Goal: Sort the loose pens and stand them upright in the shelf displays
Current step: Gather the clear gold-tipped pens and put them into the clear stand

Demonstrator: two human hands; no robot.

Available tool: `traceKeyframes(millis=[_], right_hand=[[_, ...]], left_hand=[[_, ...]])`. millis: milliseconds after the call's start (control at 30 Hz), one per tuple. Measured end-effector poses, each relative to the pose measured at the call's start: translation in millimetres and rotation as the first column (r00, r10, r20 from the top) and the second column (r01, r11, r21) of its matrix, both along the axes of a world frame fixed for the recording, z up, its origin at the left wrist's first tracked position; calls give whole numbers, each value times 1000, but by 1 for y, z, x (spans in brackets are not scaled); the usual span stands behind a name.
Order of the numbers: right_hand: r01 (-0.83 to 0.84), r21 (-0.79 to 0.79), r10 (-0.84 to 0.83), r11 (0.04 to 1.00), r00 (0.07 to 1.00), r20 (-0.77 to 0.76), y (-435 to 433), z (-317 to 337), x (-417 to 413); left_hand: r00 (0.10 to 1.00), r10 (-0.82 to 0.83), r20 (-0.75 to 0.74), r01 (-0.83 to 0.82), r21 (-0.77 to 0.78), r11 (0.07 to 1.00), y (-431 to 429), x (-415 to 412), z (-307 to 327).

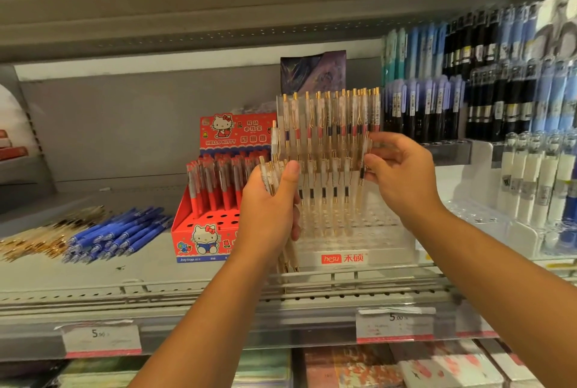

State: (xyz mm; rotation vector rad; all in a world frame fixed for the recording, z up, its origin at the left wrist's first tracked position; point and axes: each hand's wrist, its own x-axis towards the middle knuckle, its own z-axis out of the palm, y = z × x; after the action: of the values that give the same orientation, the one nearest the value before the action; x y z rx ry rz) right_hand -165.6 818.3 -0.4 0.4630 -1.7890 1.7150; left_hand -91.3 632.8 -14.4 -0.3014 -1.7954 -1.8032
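Two bare forearms are stretching up from the bottom of the frame toward a shop shelf. Below them, at the bottom edge, patterned notebooks (349, 365) are lying on a lower shelf, and two price tags (101, 339) are sitting on the shelf edge, one lower left and one lower right. At centre, the left hand (268, 203) is gripping a bundle of clear pens (288, 258) with gold trim, fingers curled round them and the thumb pressing across the top; the pens are poking out above and below the fist. Just right of it, the right hand (402, 175) is pinching a single clear pen (363, 166) between thumb and fingertips, holding it upright over the middle rows of a clear tiered display (359, 258) bearing a red label. Matching pens (331, 116) are standing upright in the back rows of that display, while its front rows of holes are showing bare. Touching its left side, a red cartoon-cat box (203, 241) is holding red pens upright. Further left on the shelf, loose blue pens (118, 234) are lying in a heap, with loose gold-trimmed pens (34, 238) lying beside them near the left edge. At upper right, racks of dark and blue pens (468, 75) are standing in tiers, with white pens (527, 175) below them.
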Motion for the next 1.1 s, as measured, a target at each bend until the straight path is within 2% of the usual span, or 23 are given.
traceKeyframes(millis=[267, 467, 700, 800, 867, 933, 967, 1100], right_hand=[[140, 265, -156, 954, 987, 38, -4, -8, -2], [148, 303, -181, 941, 980, 85, -2, -10, 0], [151, 287, -186, 946, 977, 100, -3, -7, 7], [229, 305, -248, 924, 968, 27, -7, -6, 13], [281, 273, -249, 920, 957, -146, -10, -1, 23], [190, 278, -118, 942, 960, -255, -16, 5, 34], [99, 300, -24, 949, 970, -242, -20, 7, 40], [-226, 309, 242, 924, 970, -15, -39, 13, 54]], left_hand=[[998, -60, 1, 60, 38, 997, -3, -2, -3], [999, -51, 12, 51, 5, 999, -3, -4, -6], [997, -64, -46, 63, -11, 998, 1, 3, -1], [994, -99, -56, 100, 16, 995, 3, 6, 1], [992, -117, -52, 118, 28, 993, 4, 8, 1], [991, -124, -49, 125, 26, 992, 5, 7, 2], [991, -127, -48, 128, 22, 992, 5, 7, 2], [989, -135, -59, 134, -10, 991, 7, 5, 0]])
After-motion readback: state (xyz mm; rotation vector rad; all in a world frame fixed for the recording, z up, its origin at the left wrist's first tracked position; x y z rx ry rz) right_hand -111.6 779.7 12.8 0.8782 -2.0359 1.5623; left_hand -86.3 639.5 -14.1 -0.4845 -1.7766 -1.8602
